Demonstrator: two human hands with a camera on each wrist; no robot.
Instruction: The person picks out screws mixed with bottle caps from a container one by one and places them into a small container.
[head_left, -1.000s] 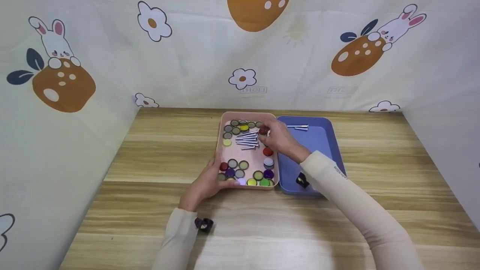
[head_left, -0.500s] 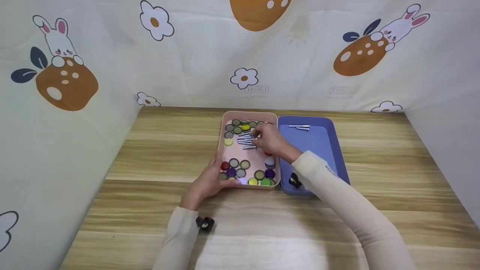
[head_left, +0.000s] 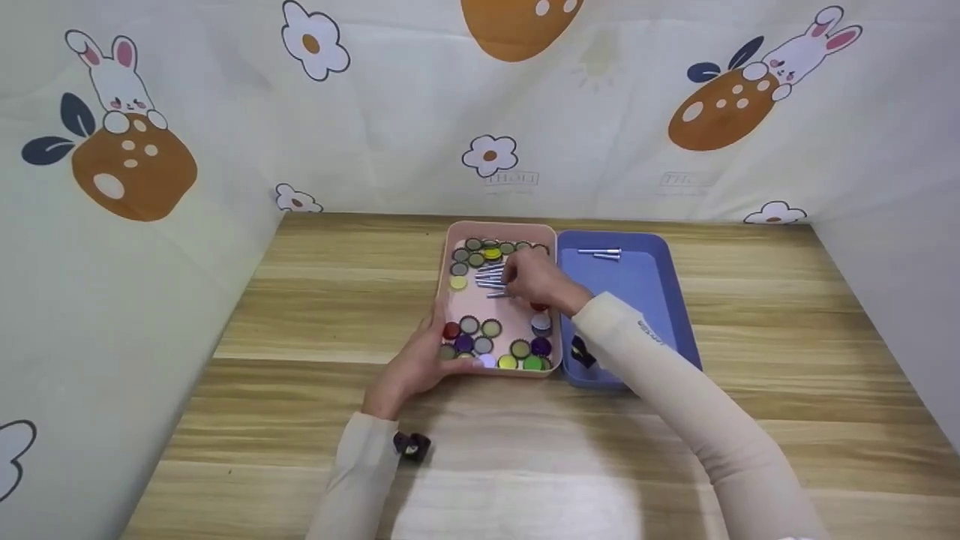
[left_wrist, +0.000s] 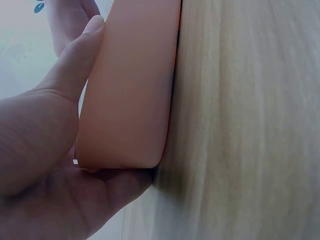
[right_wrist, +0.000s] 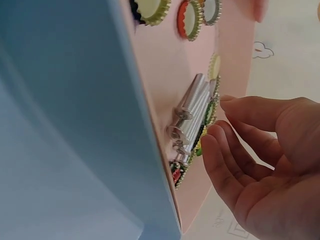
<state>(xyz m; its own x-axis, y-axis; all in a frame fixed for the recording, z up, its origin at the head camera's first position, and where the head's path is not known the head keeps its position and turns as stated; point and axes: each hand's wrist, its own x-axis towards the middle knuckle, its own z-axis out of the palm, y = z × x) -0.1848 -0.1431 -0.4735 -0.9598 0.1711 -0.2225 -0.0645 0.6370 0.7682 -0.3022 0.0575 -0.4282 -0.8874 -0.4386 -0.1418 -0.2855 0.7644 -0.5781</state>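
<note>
The right hand hovers near bolts in a pink tray.

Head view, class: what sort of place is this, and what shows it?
Probably a screened-off tabletop workspace: wood-grain table, rabbit-print sheeting behind it, and a pink tray of bottle caps and bolts.

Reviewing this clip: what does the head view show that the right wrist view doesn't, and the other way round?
Head only: the screws lying in the blue tray, the wooden table and both sleeves.

Right wrist only: the palm side of the right hand, no screw visible between thumb and fingers, and the screw heads in the pink tray, hidden by the hand in the head view.

Both: the two trays, bottle caps, the right hand and the patterned sheet.
</note>
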